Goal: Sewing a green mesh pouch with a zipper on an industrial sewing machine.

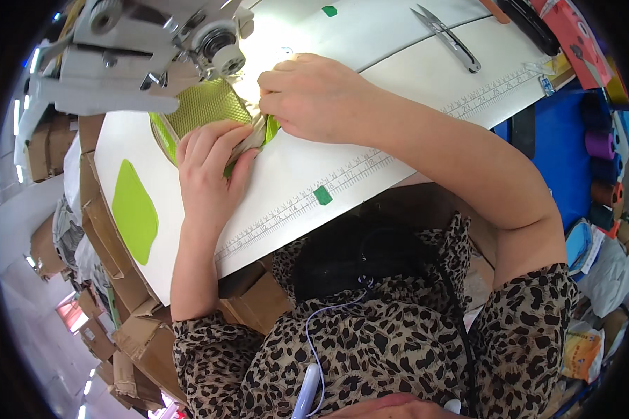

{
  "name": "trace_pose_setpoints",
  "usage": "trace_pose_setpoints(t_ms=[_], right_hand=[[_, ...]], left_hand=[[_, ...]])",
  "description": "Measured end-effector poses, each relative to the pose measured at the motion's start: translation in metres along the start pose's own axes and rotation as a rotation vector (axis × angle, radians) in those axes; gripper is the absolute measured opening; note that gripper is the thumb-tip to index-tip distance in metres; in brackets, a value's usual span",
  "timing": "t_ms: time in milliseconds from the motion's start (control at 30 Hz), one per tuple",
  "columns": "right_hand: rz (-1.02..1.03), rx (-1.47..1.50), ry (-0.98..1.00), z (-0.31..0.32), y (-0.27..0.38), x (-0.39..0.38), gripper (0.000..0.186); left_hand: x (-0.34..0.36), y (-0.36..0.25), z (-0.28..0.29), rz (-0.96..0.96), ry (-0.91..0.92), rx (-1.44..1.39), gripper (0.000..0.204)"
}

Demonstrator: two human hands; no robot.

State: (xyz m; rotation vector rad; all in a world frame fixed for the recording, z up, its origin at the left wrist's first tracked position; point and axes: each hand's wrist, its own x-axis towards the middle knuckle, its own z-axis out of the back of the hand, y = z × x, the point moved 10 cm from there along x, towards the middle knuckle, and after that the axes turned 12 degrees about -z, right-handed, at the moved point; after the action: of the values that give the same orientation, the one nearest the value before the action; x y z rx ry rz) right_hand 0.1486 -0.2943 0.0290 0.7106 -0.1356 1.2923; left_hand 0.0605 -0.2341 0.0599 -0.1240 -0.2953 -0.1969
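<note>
A lime-green mesh fabric piece with a beige edge lies beneath the head of a sewing machine. My left hand grips its near edge, fingers on top and thumb at the side. Just to the right, the fingers of my right hand are pinched together on the beige and green edge of the same piece. The needle area is hidden behind the machine head and washed out by the lamp. A loose flat lime-green fabric cutout rests on the white table left of my left hand.
Thread snips lie at the far right of the table. A printed ruler strip with a green tape patch runs along the front edge. Cardboard boxes stand at the left; thread spools stand at the right.
</note>
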Motion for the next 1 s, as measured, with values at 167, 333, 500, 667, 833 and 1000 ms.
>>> trace_pose_setpoints(t_ms=[167,333,500,667,833,1000], right_hand=[[-0.009,-0.010,0.060,-0.003,0.005,0.000,0.010],[-0.043,0.019,0.097,-0.006,0.005,0.006,0.011],[-0.046,0.011,0.071,-0.012,-0.003,0.013,0.012],[-0.008,0.027,0.003,-0.011,-0.004,0.020,0.014],[-0.115,0.205,0.041,-0.009,-0.014,0.026,0.010],[-0.164,0.321,0.095,-0.013,-0.021,0.027,0.014]], left_hand=[[-0.005,-0.005,0.008,-0.051,-0.034,0.079,0.023],[-0.001,-0.012,0.014,-0.081,-0.071,0.191,0.017],[0.009,-0.005,0.015,-0.030,-0.101,0.238,0.013],[0.014,0.000,0.012,-0.050,-0.143,0.220,0.016],[0.014,-0.003,0.016,-0.071,-0.177,0.193,0.025],[0.005,0.010,0.025,0.003,-0.302,0.250,0.023]])
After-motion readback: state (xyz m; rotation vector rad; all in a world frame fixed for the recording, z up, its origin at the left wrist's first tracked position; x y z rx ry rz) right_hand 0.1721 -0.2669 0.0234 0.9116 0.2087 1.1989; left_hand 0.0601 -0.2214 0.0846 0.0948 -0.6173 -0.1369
